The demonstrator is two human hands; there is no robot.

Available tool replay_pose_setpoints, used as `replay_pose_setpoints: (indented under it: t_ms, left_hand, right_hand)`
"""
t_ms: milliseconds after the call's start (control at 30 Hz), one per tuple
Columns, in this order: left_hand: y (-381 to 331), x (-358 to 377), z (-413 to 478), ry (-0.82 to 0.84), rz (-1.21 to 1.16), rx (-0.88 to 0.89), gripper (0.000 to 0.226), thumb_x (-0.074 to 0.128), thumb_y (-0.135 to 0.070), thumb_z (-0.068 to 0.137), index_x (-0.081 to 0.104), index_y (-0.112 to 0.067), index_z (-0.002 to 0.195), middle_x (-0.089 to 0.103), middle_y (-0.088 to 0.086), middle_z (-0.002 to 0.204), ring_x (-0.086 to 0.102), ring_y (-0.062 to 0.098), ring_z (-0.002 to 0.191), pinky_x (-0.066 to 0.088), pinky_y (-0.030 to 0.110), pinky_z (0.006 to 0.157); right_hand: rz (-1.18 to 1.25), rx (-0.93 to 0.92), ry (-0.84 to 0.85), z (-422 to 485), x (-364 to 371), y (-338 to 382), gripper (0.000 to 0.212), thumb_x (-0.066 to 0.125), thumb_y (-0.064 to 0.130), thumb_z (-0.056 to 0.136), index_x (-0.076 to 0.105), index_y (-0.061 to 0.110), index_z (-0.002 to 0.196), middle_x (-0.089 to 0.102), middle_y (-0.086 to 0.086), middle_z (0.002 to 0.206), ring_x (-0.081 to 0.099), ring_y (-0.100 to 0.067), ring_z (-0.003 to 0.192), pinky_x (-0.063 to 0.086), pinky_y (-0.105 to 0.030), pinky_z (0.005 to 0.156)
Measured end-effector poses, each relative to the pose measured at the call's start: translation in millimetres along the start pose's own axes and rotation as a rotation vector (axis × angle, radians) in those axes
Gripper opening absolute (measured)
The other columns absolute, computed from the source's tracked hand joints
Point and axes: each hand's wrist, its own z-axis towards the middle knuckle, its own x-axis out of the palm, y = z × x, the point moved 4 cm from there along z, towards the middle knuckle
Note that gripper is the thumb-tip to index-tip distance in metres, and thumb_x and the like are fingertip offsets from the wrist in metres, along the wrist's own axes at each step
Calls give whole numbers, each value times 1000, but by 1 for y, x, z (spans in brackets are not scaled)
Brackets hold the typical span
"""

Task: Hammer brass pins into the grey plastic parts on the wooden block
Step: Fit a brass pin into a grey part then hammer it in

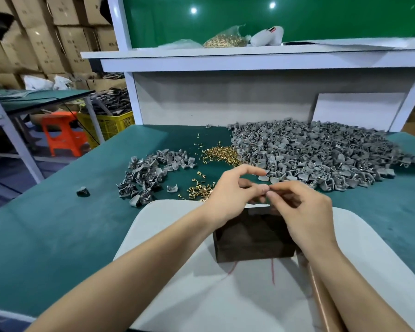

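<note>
A dark wooden block (253,238) stands on a white board (225,295) in front of me. My left hand (230,191) and my right hand (302,212) meet just above the block's far edge, fingertips pinched together on something too small to make out. A large heap of grey plastic parts (316,152) lies at the back right, and a smaller heap of grey parts (149,173) at the left. Loose brass pins (221,154) are scattered between the heaps, with more brass pins (199,189) just beyond my left hand. A wooden handle (321,303) lies under my right forearm.
One grey part (82,191) lies alone on the green mat (58,224) at the left. A shelf (249,52) above the bench carries a bag of brass pins (225,39) and a white object. An orange stool (62,133) and yellow crate (108,124) stand off the bench's left side.
</note>
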Motion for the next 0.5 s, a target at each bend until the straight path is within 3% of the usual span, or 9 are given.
replay_pose_setpoints:
  t_ms: [67, 200, 267, 400, 433, 500]
  left_hand:
    - [0, 1, -1, -33, -21, 14, 23, 62, 2, 87, 59, -8, 107, 62, 6, 66, 60, 6, 54, 54, 19, 64]
    - [-2, 2, -1, -84, -78, 32, 18, 63, 3, 87, 60, -8, 100, 62, 7, 65, 58, 6, 51, 52, 18, 61]
    - [-2, 4, -4, -107, -68, 19, 16, 63, 1, 87, 61, -6, 101, 63, 6, 65, 58, 5, 50, 50, 16, 58]
    - [-5, -9, -3, -24, -97, -33, 11, 60, -9, 91, 64, -12, 101, 72, -1, 72, 67, 8, 64, 54, 19, 63]
    - [-6, -26, -2, -72, -39, -7, 11, 61, -10, 91, 65, -15, 100, 73, -2, 76, 68, 9, 70, 55, 21, 66]
    - [-3, -76, 0, -348, 341, 63, 16, 62, -9, 89, 67, -18, 102, 73, 0, 88, 69, 12, 83, 54, 26, 77]
  right_hand:
    - [-20, -26, -22, -1, -2, 1, 12, 74, 8, 78, 73, 18, 83, 70, 2, 77, 67, -16, 70, 56, -41, 71]
    - [-125, -198, -66, -3, -4, 11, 11, 76, 5, 75, 72, 12, 83, 67, 2, 75, 62, -10, 66, 50, -25, 66]
    - [-180, -248, -86, -4, -5, 14, 9, 76, 3, 76, 71, 9, 81, 66, -1, 74, 60, -13, 64, 47, -25, 64]
    - [-190, -236, -132, -4, -5, 13, 10, 74, 1, 76, 67, 9, 77, 63, -1, 72, 56, -15, 61, 44, -25, 62]
    - [-176, -223, -140, -4, -6, 12, 11, 73, 1, 77, 66, 9, 76, 61, 0, 72, 55, -14, 60, 44, -25, 61]
    - [-158, -189, -134, -3, -8, 10, 12, 71, 1, 79, 64, 10, 76, 60, 1, 72, 54, -13, 62, 44, -24, 61]
